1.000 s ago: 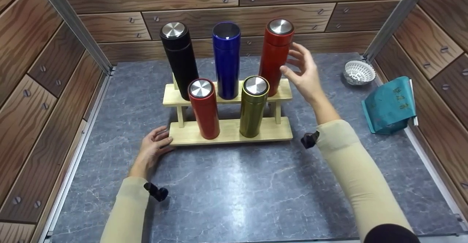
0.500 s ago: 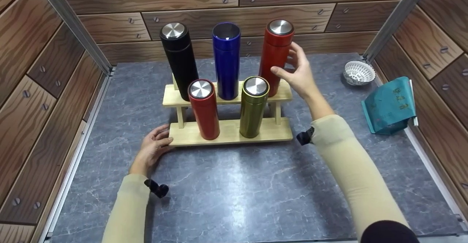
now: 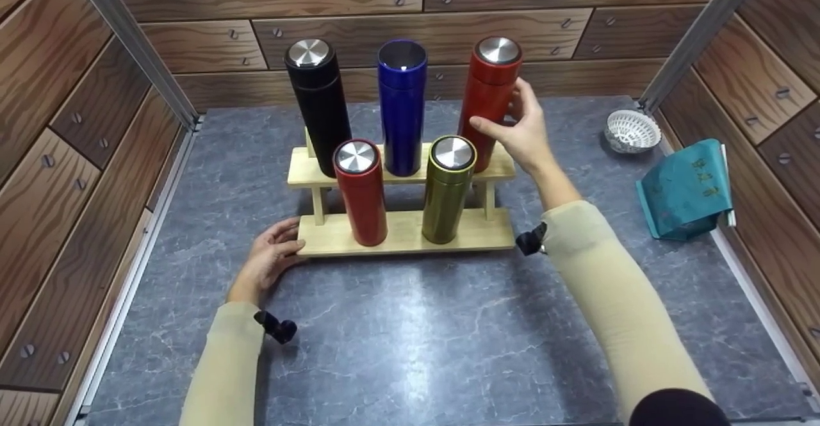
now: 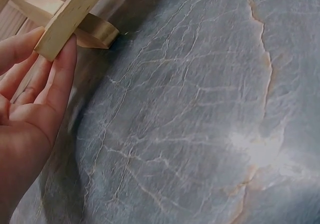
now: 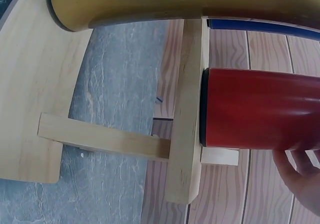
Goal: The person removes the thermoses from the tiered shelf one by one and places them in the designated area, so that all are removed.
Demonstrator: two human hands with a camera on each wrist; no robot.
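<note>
A two-tier wooden rack carries several upright thermos flasks. On its upper shelf stand a black flask, a blue flask and a red flask. The lower shelf bears a second red flask and a gold-green flask. My right hand grips the upper red flask from the right, thumb in front and fingers partly hidden behind. Its base touches the shelf in the right wrist view. My left hand pinches the lower shelf's left end; the left wrist view shows fingers beneath the board.
Toward the right side of the grey marbled table sit a small white woven basket and a teal packet. Wood-patterned panels wall in the back and sides.
My right hand has moved left onto the upper red flask, its thumb now across the front and its fingers round it. My left hand stays at the rack's end.
</note>
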